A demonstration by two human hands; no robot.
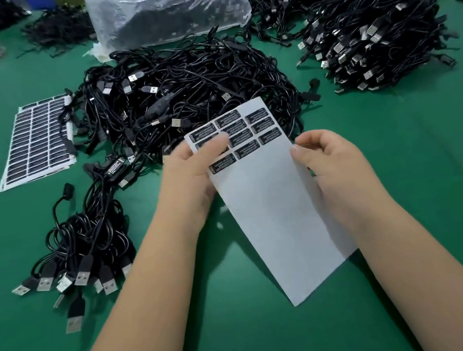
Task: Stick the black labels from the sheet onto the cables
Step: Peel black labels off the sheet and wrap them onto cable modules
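Green worktop [398, 153] strewn with black cables [183, 87]; plastic bag [167, 7] far, spare label sheets [37, 139] left. Both hands, left [192, 174] and right [331, 162], pinch a sheet [272, 205] whose labels [246, 149] sit at its far end.

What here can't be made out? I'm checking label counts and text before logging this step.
- Print on the black labels on the held sheet, head view: too small and blurred.
- Labels under the left hand: its fingers cover them, so no exact count.
- Right hand fingertips behind the sheet's edge: hidden.
- Contents of the plastic bag: hazy film, top cut off by the frame.
- Full label sheets: cables overlap their right edge.
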